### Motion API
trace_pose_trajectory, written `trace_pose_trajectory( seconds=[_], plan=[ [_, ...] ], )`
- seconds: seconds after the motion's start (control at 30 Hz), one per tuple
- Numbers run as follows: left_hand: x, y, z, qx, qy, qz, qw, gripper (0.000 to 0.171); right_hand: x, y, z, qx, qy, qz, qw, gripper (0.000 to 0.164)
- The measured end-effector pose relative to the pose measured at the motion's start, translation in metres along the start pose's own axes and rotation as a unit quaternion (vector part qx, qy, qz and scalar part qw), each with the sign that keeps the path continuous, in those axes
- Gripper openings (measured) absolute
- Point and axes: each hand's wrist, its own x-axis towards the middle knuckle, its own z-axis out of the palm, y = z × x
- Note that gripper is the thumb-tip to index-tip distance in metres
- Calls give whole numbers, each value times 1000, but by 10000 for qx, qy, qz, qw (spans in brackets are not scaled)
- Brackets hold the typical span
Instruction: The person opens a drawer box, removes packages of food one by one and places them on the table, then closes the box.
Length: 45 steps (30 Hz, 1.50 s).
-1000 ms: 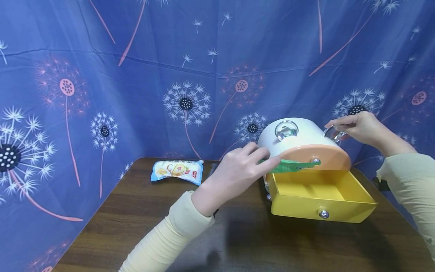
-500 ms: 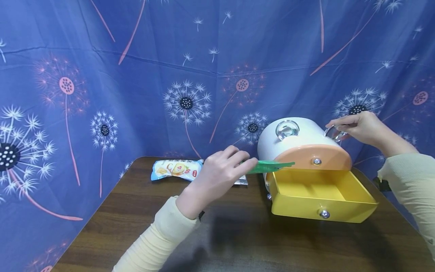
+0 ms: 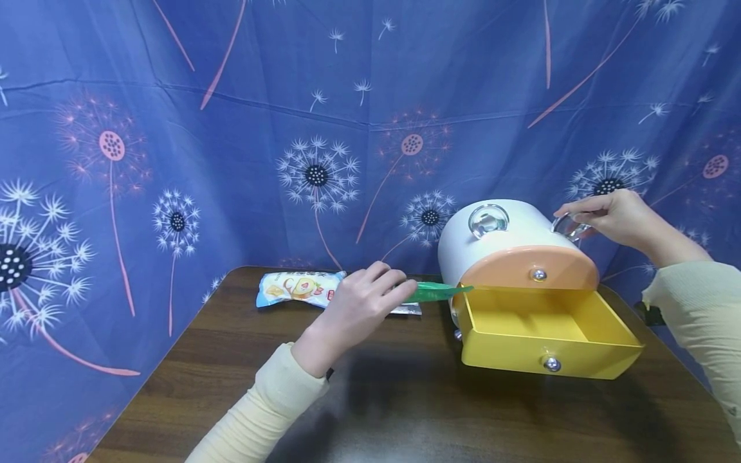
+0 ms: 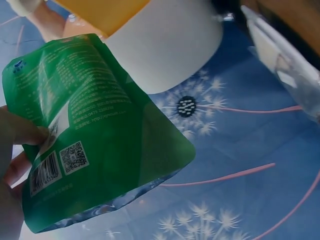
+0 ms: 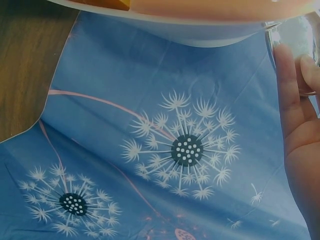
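Note:
My left hand [image 3: 365, 302] pinches a green snack pouch [image 4: 107, 135] by its edge; a barcode and a QR code show on the pouch in the left wrist view. The pouch is held above the table, its far end reaching toward the open yellow drawer [image 3: 579, 352]. That drawer juts from a rounded white cabinet [image 3: 457, 241] with an orange upper drawer front [image 3: 498, 265]. My right hand [image 3: 625, 220] holds a clear, round, ear-like piece [image 3: 570, 226] on the cabinet's right top. A matching round piece [image 3: 489, 220] sits on its left top.
A blue and white snack bag [image 3: 295, 289] lies at the back of the wooden table [image 3: 220, 373]. Beside it, a silvery packet edge [image 3: 410, 308] shows behind my left hand. A blue dandelion-print curtain [image 3: 243, 161] hangs behind and around the table.
My left hand has drawn back to the left with the green pouch, away from the cabinet front. The silvery packet edge has come into view. My right hand stays on the clear piece.

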Motion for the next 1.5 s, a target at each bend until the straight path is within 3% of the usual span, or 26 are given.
trace_pose_trajectory(
  seconds=[0.37, 0.6, 0.9, 1.23, 1.5],
  plan=[
    [-26, -3, 14, -81, -192, -86, 9997, 18, 0, 0, -1, -84, 69, -72, 9999, 30],
    [-43, -3, 24, -86, -513, -76, 9986, 17, -1, 0, -1, -94, 1, 8, 10000, 31],
    [-61, -2, 39, -13, -779, 112, 9969, 16, -2, 1, 0, -89, 65, 13, 9999, 29],
    [-73, 1, 54, 95, -870, 382, 9954, 38, -2, 1, 0, -86, 19, -18, 10000, 30],
    [-83, 1, 64, -77, -1414, 420, 9890, 15, 0, 0, -1, -91, 0, 5, 10000, 30]
  ],
)
